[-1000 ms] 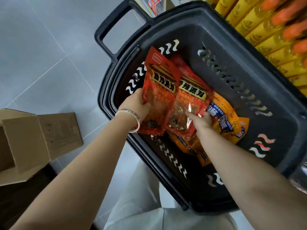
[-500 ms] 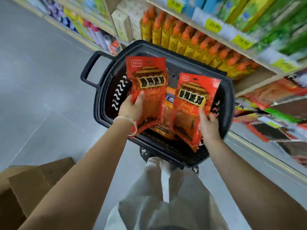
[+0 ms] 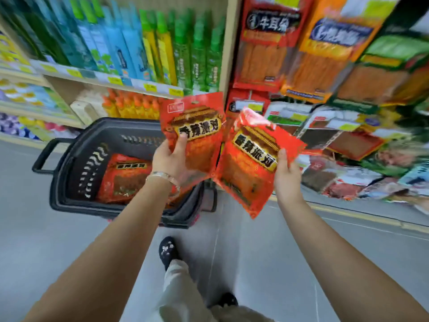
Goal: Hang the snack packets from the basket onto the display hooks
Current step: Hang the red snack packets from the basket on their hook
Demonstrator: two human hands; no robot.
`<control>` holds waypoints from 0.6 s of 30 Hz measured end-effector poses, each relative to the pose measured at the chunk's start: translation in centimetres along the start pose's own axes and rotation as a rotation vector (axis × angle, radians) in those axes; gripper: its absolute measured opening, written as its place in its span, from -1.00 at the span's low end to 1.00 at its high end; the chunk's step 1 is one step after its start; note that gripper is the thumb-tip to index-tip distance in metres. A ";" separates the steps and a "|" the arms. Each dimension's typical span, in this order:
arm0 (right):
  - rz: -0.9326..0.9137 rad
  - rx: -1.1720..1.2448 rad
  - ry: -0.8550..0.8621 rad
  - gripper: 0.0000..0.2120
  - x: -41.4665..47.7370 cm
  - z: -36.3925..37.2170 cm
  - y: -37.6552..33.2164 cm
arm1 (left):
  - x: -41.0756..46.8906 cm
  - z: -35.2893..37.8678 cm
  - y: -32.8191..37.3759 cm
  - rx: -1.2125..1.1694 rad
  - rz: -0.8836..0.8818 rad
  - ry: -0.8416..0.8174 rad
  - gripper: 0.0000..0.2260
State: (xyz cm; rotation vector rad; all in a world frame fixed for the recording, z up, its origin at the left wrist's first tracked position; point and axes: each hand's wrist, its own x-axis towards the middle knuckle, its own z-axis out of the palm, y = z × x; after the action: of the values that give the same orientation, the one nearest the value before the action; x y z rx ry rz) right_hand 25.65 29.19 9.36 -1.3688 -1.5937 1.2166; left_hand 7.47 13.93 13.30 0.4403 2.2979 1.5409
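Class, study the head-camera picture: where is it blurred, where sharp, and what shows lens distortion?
Head view: hanging packets at the right smear with motion blur; the red packets in the left hand and right hand read fairly sharp; the shelf edge slants, wide-angle distortion; lighting is even.

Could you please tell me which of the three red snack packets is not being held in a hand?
The red foil packet lying in the black plastic basket; the other two are gripped by the left hand and right hand.
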 end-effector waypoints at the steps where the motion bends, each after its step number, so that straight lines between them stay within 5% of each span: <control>1: -0.060 -0.030 -0.002 -0.59 0.3 -2.2 -0.7 | -0.8 1.2 1.5 -0.005 0.031 -0.009 -0.77; 5: -0.309 -0.095 0.042 -0.72 1.7 -10.1 -3.5 | -2.5 5.3 7.5 -0.012 0.238 -0.050 -0.76; 18: -0.514 0.041 0.366 -0.71 13.0 -25.7 -16.9 | -0.8 14.3 27.2 -0.230 0.559 -0.069 -0.89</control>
State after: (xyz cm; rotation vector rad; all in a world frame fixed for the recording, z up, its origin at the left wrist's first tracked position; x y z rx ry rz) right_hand 41.45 47.29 32.59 -0.9945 -1.5142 0.6463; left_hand 16.28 35.24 33.55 1.1200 2.0057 1.9715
